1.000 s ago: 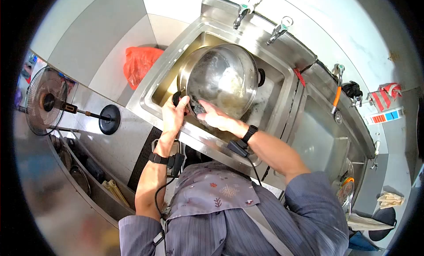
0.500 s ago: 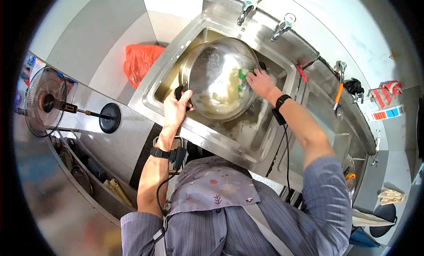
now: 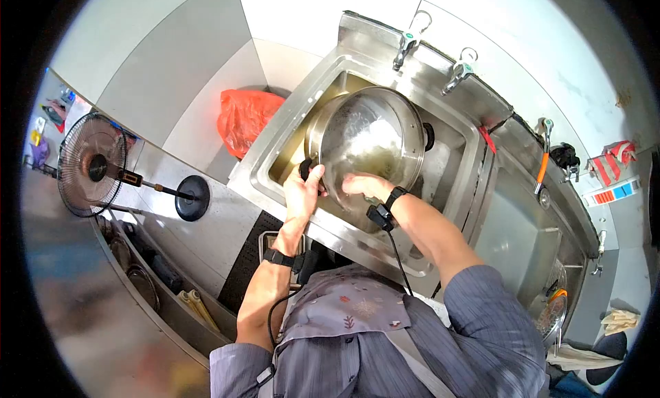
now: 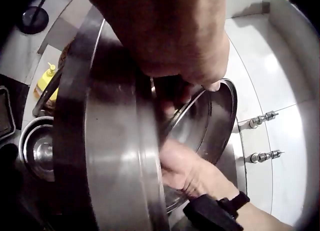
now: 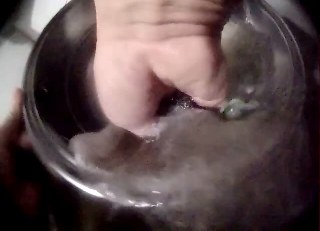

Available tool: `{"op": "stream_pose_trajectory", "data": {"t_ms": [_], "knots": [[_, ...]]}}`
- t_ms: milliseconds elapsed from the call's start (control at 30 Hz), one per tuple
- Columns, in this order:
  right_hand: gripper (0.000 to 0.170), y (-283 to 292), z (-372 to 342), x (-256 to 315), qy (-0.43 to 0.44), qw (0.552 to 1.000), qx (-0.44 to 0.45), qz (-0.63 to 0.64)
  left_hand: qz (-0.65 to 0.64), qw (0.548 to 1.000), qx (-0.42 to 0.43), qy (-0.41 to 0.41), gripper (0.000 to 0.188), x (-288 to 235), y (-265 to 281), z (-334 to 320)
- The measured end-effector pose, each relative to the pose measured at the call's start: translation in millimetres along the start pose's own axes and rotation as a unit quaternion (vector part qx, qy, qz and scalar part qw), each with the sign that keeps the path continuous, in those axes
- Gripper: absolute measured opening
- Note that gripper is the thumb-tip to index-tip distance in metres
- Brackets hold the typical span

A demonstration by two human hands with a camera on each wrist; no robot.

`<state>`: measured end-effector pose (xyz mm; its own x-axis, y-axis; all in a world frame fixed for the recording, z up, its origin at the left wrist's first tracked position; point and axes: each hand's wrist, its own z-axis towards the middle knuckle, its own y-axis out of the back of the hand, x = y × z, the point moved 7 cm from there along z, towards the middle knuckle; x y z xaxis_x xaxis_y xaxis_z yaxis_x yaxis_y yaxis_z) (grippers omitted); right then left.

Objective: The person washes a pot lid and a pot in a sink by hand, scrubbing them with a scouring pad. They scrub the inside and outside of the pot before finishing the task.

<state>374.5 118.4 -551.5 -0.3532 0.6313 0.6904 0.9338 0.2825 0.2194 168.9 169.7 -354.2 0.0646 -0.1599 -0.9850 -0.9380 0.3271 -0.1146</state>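
A large stainless steel pot [image 3: 364,116] with black handles stands tilted in the left sink basin, and cloudy water lies in it. At its left side my left hand [image 3: 300,192] grips the black handle [image 3: 304,168], thumb up by the rim. My right hand [image 3: 366,185] reaches over the near rim into the pot. In the right wrist view its fingers dip under the murky water and are hidden. Beside them a bit of a green scouring pad [image 5: 234,110] shows, held in that hand.
Two taps [image 3: 407,49] stick out over the sink's back ledge. To the right is a second basin [image 3: 505,240] with an orange-handled hose [image 3: 542,161]. A red plastic bag [image 3: 247,122] and a standing fan [image 3: 96,166] are at the left.
My right hand went from the near side to the pot's far right wall, then back to the near side, low inside. The left hand stays on the handle. The head view has shifted slightly.
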Motion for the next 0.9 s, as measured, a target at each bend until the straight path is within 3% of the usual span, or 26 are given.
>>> {"op": "stream_pose_trajectory", "data": {"t_ms": [33, 100, 167, 200, 233, 267, 300, 333, 367, 400, 533, 600, 700, 733, 800, 833, 900], "knots": [[0.042, 1.8, -32.6, 36.5, 0.002, 1.000, 0.001, -0.001, 0.000, 1.000, 0.001, 0.000, 0.025, 2.2, 0.5, 0.6], [0.019, -0.6, -92.6, 124.0, 0.078, 0.982, 0.048, 0.167, 0.002, 1.000, 0.013, 0.004, 0.024, 2.4, 0.7, 1.8], [0.022, 13.2, -147.0, 191.2, 0.077, 0.945, -0.140, 0.285, 0.007, 1.000, 0.009, 0.018, 0.023, -3.0, -0.4, 1.1], [0.051, 32.2, -129.1, 201.5, 0.235, 0.963, -0.116, 0.068, 0.007, 1.000, 0.013, 0.014, 0.022, -6.7, -1.8, -1.2], [0.050, 47.8, -152.9, 231.2, 0.306, 0.902, -0.193, -0.235, 0.007, 1.000, 0.016, 0.010, 0.022, -9.2, -2.1, -4.3], [0.043, 70.4, -142.6, 223.8, 0.324, 0.922, -0.211, 0.035, -0.013, 1.000, 0.017, 0.016, 0.022, -5.0, -2.2, -3.0], [0.036, 88.5, -129.3, 209.7, 0.318, 0.873, -0.213, 0.302, -0.012, 1.000, 0.018, 0.013, 0.022, -2.3, 0.1, -2.6], [0.030, 106.0, -139.0, 215.5, 0.279, 0.806, -0.202, 0.481, -0.014, 1.000, 0.023, 0.012, 0.023, -3.4, -0.7, -2.0], [0.024, 118.8, -149.4, 219.7, 0.227, 0.709, -0.184, 0.642, -0.018, 0.999, 0.029, 0.013, 0.023, -2.9, -2.2, -2.8], [0.018, 141.9, -149.1, 208.8, 0.203, 0.681, -0.282, 0.644, -0.032, 0.999, 0.029, 0.028, 0.023, -2.4, -3.3, -2.4], [0.020, 186.1, -123.9, 170.3, 0.206, 0.629, -0.336, 0.670, -0.037, 0.998, 0.043, 0.026, 0.022, -1.6, -2.9, 1.6], [0.025, 193.3, -119.8, 155.2, 0.193, 0.737, -0.438, 0.477, 0.000, 0.997, 0.067, 0.035, 0.023, -5.4, -3.2, 5.5], [0.039, 199.5, -119.3, 138.8, 0.149, 0.773, -0.612, 0.073, -0.013, 0.994, 0.076, 0.075, 0.022, -8.1, -4.0, 12.5], [0.039, 198.2, -121.3, 129.1, 0.148, 0.774, -0.611, 0.074, 0.010, 0.993, 0.081, 0.088, 0.024, -12.5, -5.4, 14.2], [0.043, 188.5, -106.5, 116.5, 0.086, 0.814, -0.513, -0.258, 0.008, 0.992, 0.089, 0.092, 0.024, -15.5, -8.4, 18.5], [0.043, 189.5, -104.5, 104.1, 0.087, 0.814, -0.514, -0.257, 0.003, 0.991, 0.098, 0.091, 0.024, -17.4, -11.6, 22.4], [0.047, 178.7, -78.4, 67.4, -0.003, 0.848, -0.406, -0.342, 0.006, 0.991, 0.091, 0.095, 0.024, -17.3, -14.7, 28.8]]}}
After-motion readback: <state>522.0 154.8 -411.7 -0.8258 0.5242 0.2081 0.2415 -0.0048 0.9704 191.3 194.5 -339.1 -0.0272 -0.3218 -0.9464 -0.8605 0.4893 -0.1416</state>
